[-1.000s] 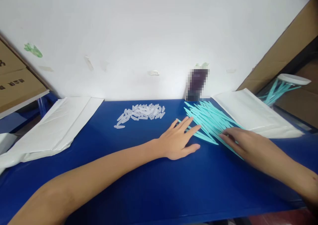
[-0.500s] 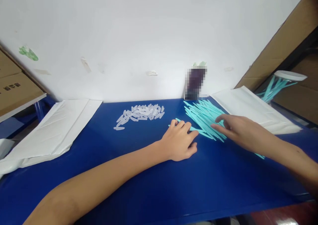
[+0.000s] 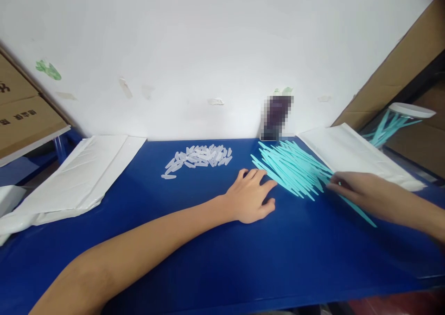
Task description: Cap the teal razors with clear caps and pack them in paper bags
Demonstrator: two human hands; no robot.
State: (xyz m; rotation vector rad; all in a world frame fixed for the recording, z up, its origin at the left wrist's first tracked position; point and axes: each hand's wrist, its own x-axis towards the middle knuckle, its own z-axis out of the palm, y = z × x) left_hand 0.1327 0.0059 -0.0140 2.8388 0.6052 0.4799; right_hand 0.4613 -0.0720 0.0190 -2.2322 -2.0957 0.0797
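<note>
A heap of long, thin turquoise sticks (image 3: 295,169) lies on the blue table, many roughly side by side. My left hand (image 3: 252,197) rests palm down at the heap's near left edge, fingers apart, the fingertips by the outermost sticks. At the heap's right end, my right hand (image 3: 351,185) has its thumb and fingers brought together on a turquoise stick; slight blur softens the fingertips. One long turquoise stick (image 3: 359,211) slants out from under this hand toward the front right. Left of the heap is a pile of short, translucent whitish pieces (image 3: 201,156).
White plastic packages lie at the left (image 3: 79,176) and right (image 3: 365,155) of the blue table (image 3: 215,255). A clear container (image 3: 392,125) with turquoise sticks stands beyond the right package. Cardboard boxes (image 3: 28,111) flank the left; a white wall (image 3: 174,51) rises behind.
My right hand has moved right and slightly toward me, from over the heap to its right end. More of the slanting stick shows. My left hand has barely moved; its fingers are spread slightly more.
</note>
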